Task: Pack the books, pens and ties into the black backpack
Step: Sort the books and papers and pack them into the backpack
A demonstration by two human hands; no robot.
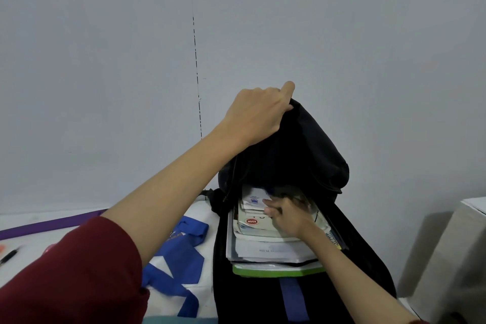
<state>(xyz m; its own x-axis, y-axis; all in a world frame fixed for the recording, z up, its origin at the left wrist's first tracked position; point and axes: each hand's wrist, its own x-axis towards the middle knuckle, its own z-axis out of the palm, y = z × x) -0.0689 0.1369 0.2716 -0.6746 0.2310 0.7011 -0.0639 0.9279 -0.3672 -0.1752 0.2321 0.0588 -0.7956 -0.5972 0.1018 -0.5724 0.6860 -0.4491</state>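
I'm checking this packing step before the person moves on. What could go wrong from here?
1. The left hand alone holds up the black backpack flap; if it slips, the flap may drop on the right hand.
2. The stack of books sticks out of the opening and might slide out.
3. The blue ties lie outside and could be forgotten.

The tabletop (31,238) is white, with a purple strip (47,224) running along its far edge beside the grey wall. A black backpack (263,297) lies on the right part, reaching from the near edge towards the far one — its front flap is lifted. Just left of it blue ties (176,258) lie loosely folded on the white surface. At the left edge lies a black pen (9,256) — blurred, with something orange (2,248) beside it.
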